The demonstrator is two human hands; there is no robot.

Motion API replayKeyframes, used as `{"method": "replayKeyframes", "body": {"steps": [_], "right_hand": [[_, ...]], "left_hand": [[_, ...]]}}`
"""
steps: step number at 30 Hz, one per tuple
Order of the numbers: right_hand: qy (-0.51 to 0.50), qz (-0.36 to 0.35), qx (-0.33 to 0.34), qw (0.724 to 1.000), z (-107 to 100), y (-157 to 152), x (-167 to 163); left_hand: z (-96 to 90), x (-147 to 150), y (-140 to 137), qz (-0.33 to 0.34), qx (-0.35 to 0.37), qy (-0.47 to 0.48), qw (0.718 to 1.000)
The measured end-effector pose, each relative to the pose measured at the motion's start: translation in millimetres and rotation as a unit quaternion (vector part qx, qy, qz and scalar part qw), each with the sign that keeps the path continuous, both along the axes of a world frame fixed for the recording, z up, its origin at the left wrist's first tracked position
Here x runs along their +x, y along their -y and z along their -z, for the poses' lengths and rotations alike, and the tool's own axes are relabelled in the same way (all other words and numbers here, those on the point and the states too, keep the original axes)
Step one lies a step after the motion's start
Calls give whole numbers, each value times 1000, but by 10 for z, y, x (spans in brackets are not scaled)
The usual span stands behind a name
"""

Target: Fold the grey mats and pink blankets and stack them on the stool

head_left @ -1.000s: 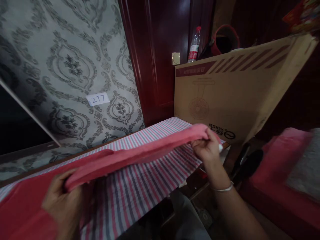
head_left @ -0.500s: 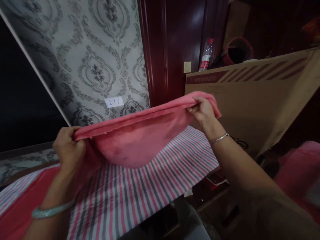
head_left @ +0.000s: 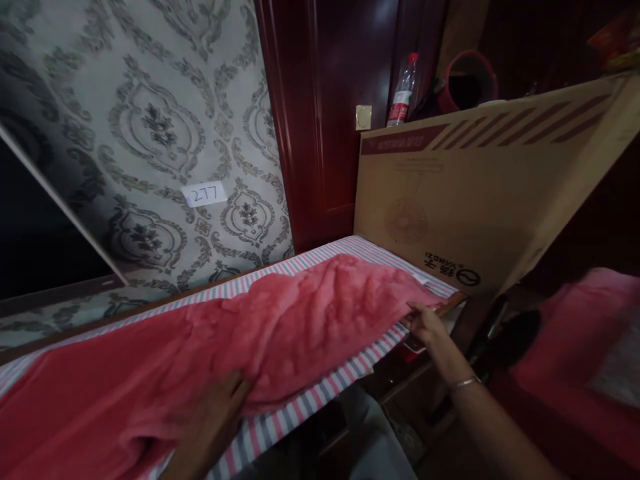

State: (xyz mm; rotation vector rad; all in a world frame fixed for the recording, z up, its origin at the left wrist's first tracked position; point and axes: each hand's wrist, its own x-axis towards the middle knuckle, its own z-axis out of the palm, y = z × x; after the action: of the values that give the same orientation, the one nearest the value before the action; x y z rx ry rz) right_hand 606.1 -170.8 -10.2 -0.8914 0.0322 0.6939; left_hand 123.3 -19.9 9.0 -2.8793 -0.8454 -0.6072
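A pink plush cloth point(head_left: 320, 313) lies lengthwise over a striped cover point(head_left: 295, 407), its right part rumpled. My right hand point(head_left: 423, 323) has its fingers closed on the cloth's right front corner, at the near edge of the surface. Low in the view, my left hand point(head_left: 220, 407) rests against the near side of the cloth. Motion blurs its fingers, so their grip does not show. A bracelet circles my right wrist.
Beyond the right end stands a large cardboard box point(head_left: 475, 180), with a red-capped bottle point(head_left: 401, 93) near its top left corner. A dark screen point(head_left: 40, 233) is at the left. More pink fabric point(head_left: 565, 333) hangs at the right.
The cloth, held up and stretched between both hands before, now lies down on the striped cover. Both hands have come lower, the left also moving right.
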Motion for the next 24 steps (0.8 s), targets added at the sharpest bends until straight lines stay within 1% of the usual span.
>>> {"method": "replayKeyframes", "body": {"steps": [2,3,5,7,8,10,11,12,13,14,15,16,17,18,19,20,21,22,23,24], "right_hand": [[-17,4,-26,1000,-9,-1,48],[-23,8,-37,999,-33,-9,70],[-19,19,-46,999,-88,-36,106],[0,33,-48,998,-156,-87,122],[16,41,-45,998,-203,-128,117],[62,59,-36,996,-341,-245,63],[92,65,-29,993,-433,-321,4],[124,66,-20,990,-537,-404,-82],[150,60,-10,987,-646,-489,-199],[189,41,-2,981,-753,-566,-348],[245,4,3,970,-849,-626,-529],[322,-46,7,946,-924,-662,-734],[439,-114,5,891,-971,-669,-954],[560,-183,5,808,-985,-643,-1178],[658,-238,6,715,-965,-589,-1390],[728,-279,5,626,-911,-512,-1579],[769,-309,2,560,-829,-423,-1735],[792,-329,-1,515,-727,-330,-1852],[803,-342,-7,489,-613,-241,-1930],[806,-349,-11,478,-497,-163,-1971]], "left_hand": [[204,-22,49,-9,-16,4,1000],[271,-44,57,-12,-14,13,1000],[341,-90,59,-17,-4,47,999],[334,-117,67,-14,-16,90,996],[303,-117,80,-11,-39,112,993],[190,-82,121,-19,-122,161,979],[114,-42,144,-29,-176,188,966],[32,15,166,-44,-235,222,945],[-52,90,186,-59,-298,260,916],[-134,182,202,-71,-363,308,877],[-208,287,214,-78,-424,361,827],[-271,398,224,-75,-488,413,765],[-321,507,232,-73,-529,479,697],[-357,605,241,-61,-568,517,638],[-379,684,252,-46,-595,541,592],[-389,741,266,-32,-610,559,561],[-388,772,285,-22,-620,566,543],[-377,780,307,-17,-621,573,534],[-360,768,332,-18,-621,577,531],[-338,741,357,-21,-622,576,531]]}}
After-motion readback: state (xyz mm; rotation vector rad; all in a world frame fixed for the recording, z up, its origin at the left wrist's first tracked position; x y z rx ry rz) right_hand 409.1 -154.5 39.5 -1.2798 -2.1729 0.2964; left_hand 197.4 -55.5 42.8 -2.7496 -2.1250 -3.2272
